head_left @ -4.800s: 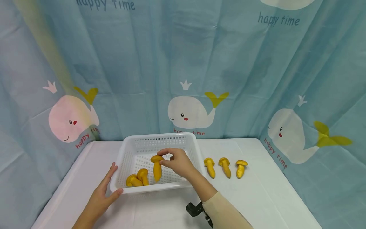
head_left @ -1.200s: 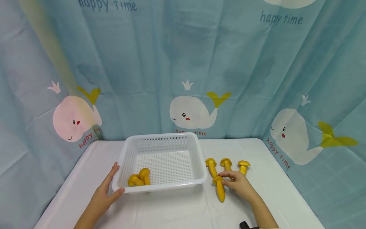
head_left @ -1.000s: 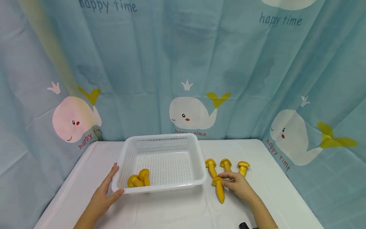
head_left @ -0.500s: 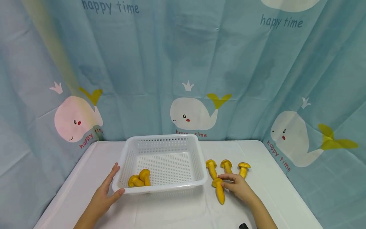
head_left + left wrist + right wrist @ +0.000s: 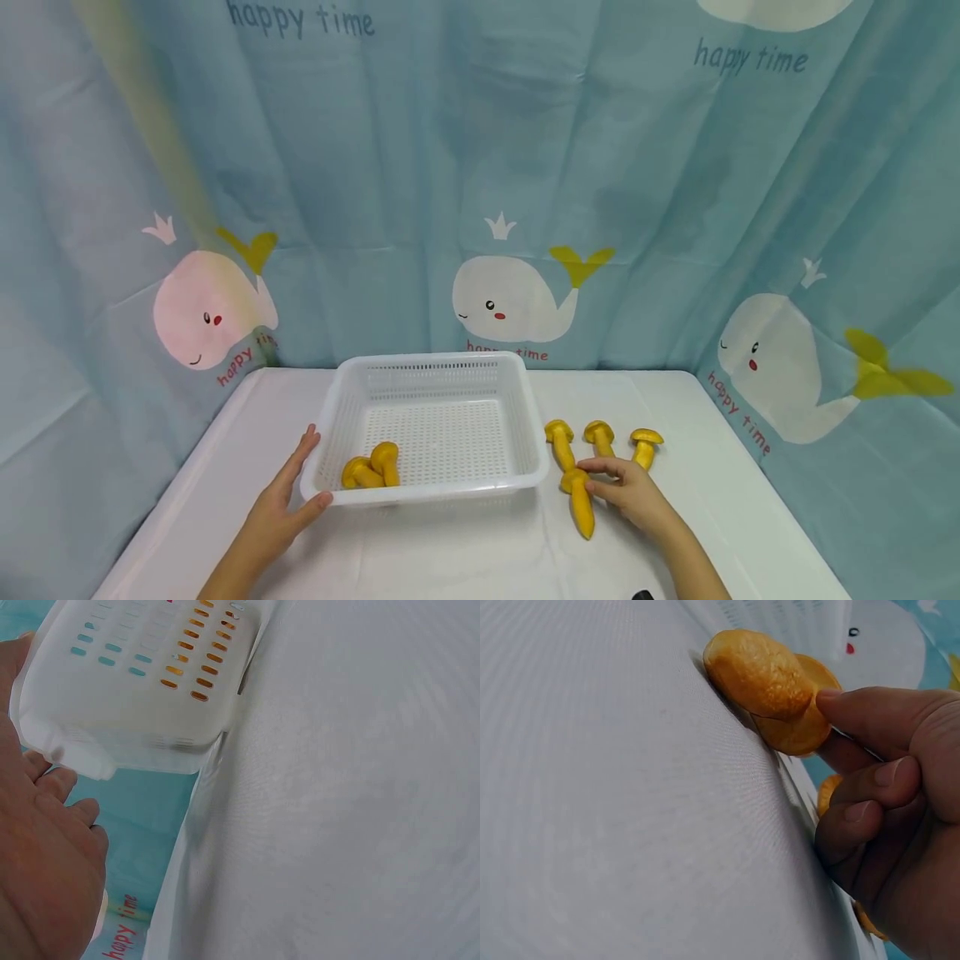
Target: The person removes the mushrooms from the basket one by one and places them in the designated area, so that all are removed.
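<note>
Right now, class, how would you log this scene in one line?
left fingers: touching near-left corner of basket | right fingers: pinching yellow mushroom | basket contents: two mushrooms | table: three mushrooms lying beyond

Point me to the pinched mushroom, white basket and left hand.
Pinched yellow mushroom (image 5: 761, 679), right wrist view: on its stem.
White perforated basket (image 5: 450, 433), head view: on bare floor.
Left hand (image 5: 273, 515), head view: on its back.

Blue curtain (image 5: 397, 167) | pale printed whales (image 5: 513, 292) | red "happy time" lettering (image 5: 237, 364) beneath | white table (image 5: 442, 554)
</note>
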`<state>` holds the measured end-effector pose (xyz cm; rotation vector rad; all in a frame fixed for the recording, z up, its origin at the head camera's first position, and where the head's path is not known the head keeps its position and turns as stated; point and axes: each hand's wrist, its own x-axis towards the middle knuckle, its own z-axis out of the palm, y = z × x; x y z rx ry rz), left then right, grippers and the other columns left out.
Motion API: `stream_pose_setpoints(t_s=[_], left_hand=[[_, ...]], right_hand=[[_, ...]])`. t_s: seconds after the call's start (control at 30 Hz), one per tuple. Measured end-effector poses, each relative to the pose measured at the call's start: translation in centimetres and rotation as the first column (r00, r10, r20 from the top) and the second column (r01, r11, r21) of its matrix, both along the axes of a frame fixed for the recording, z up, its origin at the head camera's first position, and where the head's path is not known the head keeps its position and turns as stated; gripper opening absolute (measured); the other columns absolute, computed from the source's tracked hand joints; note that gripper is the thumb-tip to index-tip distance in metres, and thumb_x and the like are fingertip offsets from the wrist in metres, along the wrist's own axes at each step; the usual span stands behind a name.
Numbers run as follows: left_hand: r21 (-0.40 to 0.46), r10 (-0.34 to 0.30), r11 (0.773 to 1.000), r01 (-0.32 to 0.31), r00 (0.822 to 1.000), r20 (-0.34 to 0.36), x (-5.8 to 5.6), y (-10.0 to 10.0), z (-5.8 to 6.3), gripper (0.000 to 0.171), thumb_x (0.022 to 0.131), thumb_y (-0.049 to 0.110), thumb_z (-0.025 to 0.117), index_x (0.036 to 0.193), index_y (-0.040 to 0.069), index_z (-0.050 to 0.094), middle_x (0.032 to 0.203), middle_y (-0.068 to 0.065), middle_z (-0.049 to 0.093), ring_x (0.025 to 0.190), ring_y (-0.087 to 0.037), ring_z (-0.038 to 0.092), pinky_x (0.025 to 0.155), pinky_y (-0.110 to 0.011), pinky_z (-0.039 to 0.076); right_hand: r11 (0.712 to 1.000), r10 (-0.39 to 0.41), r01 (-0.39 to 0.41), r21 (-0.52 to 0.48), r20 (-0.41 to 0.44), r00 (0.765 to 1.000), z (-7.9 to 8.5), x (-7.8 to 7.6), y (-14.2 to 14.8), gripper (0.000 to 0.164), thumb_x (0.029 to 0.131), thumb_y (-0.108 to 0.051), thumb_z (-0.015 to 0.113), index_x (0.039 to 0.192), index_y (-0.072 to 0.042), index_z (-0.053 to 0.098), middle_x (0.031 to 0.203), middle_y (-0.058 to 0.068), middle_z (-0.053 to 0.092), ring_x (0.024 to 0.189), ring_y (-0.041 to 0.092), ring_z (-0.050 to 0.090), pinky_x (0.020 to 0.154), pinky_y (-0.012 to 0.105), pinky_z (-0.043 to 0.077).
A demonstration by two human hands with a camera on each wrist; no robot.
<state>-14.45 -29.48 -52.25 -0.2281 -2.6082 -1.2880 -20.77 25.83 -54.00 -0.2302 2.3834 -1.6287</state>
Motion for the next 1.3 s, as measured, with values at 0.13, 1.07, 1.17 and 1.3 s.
stream_pose_setpoints(t_s=[0.13, 1.07, 1.17, 1.3], left_hand=[[0.003, -0.004, 1.0, 0.004, 1.0, 0.008, 0.0, 0.1, 0.0, 0.088, 0.094, 0.023, 0.074, 0.164, 0.029, 0.022, 0.172, -0.005, 0.012, 0.145, 0.014, 0.005, 0.107, -0.079, 0.029], [0.007, 0.017, 1.0, -0.017, 0.998, 0.06, 0.1, 0.2, 0.4, 0.088, 0.094, 0.031, 0.073, 0.165, 0.031, 0.021, 0.172, 0.001, 0.01, 0.158, -0.024, 0.008, 0.109, -0.078, 0.028], [0.001, 0.02, 1.0, -0.02, 0.997, 0.07, 0.1, 0.2, 0.5, 0.088, 0.094, 0.032, 0.073, 0.165, 0.03, 0.021, 0.172, -0.001, 0.011, 0.155, -0.04, 0.012, 0.108, -0.079, 0.028], [0.002, 0.023, 1.0, -0.023, 0.998, 0.065, 0.0, 0.3, 0.5, 0.088, 0.094, 0.032, 0.074, 0.165, 0.031, 0.021, 0.172, 0.0, 0.011, 0.155, -0.043, 0.013, 0.107, -0.079, 0.029]], right_hand=[[0.999, -0.027, 0.027, 0.022, 0.013, 1.0, 0.3, 0.4, -0.1, 0.041, 0.093, -0.027, 0.077, 0.129, -0.009, 0.07, 0.124, 0.009, 0.072, 0.053, 0.006, 0.04, 0.048, 0.016, 0.041], [0.974, 0.15, -0.09, 0.207, -0.297, 0.943, 14.3, -2.0, -6.9, 0.031, 0.095, -0.028, 0.075, 0.126, -0.029, 0.072, 0.091, -0.004, 0.068, 0.052, 0.013, 0.038, 0.045, 0.02, 0.035], [0.959, 0.237, -0.169, 0.225, -0.322, 0.917, 16.1, -2.6, -8.6, 0.03, 0.096, -0.03, 0.074, 0.125, -0.034, 0.071, 0.08, -0.005, 0.06, 0.05, 0.013, 0.033, 0.043, 0.021, 0.032], [0.927, 0.355, -0.267, 0.265, -0.38, 0.854, 18.3, -3.4, -11.0, 0.03, 0.096, -0.027, 0.073, 0.125, -0.035, 0.071, 0.108, -0.012, 0.068, 0.051, 0.012, 0.032, 0.047, 0.022, 0.032]])
